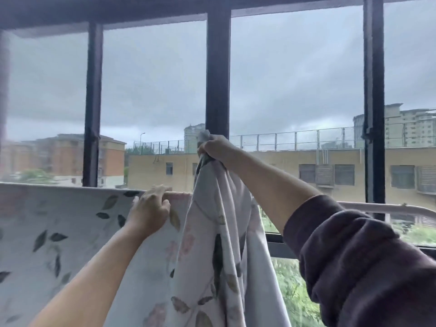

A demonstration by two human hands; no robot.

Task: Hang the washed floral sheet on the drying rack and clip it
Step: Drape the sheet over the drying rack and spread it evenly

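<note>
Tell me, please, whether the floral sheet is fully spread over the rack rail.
Only partly: the floral sheet lies flat over the rail on the left, but the right hand holds a bunched part above it.

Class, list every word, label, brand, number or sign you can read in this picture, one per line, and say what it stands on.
No readable text anywhere in this view.
The floral sheet: printed leaves and flowers only, no label visible.
The buildings outside the window: no sign or number legible.
The dark sleeve: no logo showing.
</note>
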